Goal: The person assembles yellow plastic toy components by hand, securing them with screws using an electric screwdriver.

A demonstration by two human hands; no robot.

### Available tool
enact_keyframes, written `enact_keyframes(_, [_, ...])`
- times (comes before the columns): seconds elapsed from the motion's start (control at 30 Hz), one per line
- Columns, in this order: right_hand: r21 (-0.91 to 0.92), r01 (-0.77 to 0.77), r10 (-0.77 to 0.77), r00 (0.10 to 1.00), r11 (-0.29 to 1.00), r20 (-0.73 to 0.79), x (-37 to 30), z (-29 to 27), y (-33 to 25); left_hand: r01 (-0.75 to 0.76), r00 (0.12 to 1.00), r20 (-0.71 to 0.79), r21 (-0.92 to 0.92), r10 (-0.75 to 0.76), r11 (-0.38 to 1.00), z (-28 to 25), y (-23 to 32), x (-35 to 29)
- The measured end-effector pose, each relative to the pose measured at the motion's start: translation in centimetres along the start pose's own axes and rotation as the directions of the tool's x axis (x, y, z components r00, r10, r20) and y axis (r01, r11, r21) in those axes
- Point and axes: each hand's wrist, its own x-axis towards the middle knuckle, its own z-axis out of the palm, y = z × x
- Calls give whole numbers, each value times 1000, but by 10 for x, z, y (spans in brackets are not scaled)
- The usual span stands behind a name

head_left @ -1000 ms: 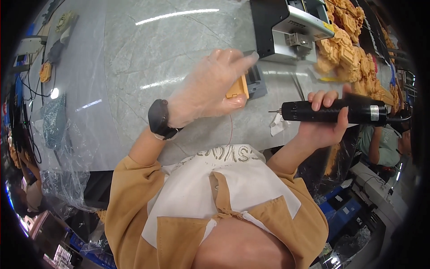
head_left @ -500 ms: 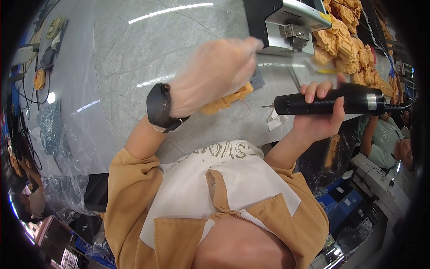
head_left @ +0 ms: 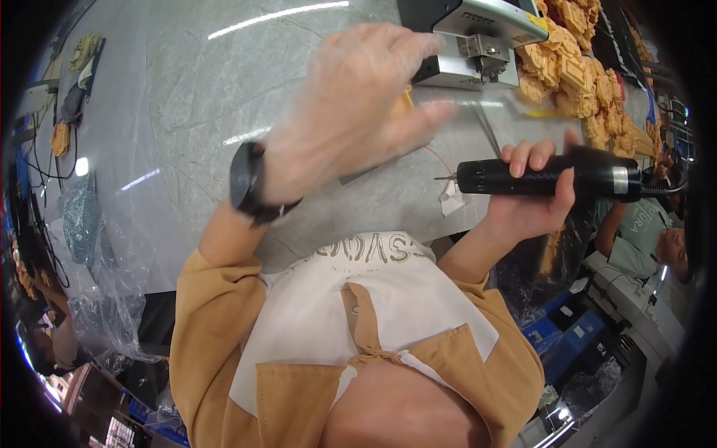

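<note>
My right hand (head_left: 534,198) is wrapped round a black electric screwdriver (head_left: 515,177) held level, its thin bit pointing left and its cord running off to the right. My left hand (head_left: 355,97), with a dark watch (head_left: 248,183) on the wrist, is over the table and smeared by motion. Its thumb and index finger look spread. Behind them shows a bit of an orange plastic part (head_left: 404,102), mostly hidden; whether the hand grips it I cannot tell. A thin red wire (head_left: 437,154) curves out beside the thumb. Below the palm shows the edge of a dark flat piece (head_left: 357,176).
A silver and black bench machine (head_left: 467,63) stands at the far middle. Right of it lies a heap of orange plastic parts (head_left: 571,67). White scrap paper (head_left: 452,200) lies below the screwdriver bit. Clear plastic bags (head_left: 108,321) hang at left. Another person (head_left: 646,235) sits at right.
My left hand has moved up and slightly left, its thumb now spread from the fingers. The visible orange part has moved farther away. My right hand and the screwdriver stay nearly still.
</note>
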Motion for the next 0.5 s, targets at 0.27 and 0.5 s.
enact_keyframes(0.27, [-27, 23, -23, 1000, 999, -3, 1, 2, -4, 168, 938, 302, 36, -171, 985, -14, 15, -42])
enact_keyframes(0.5, [-49, 15, -18, 998, 999, -67, 6, -2, -2, 135, 911, 371, 139, -178, 981, -23, 13, -43])
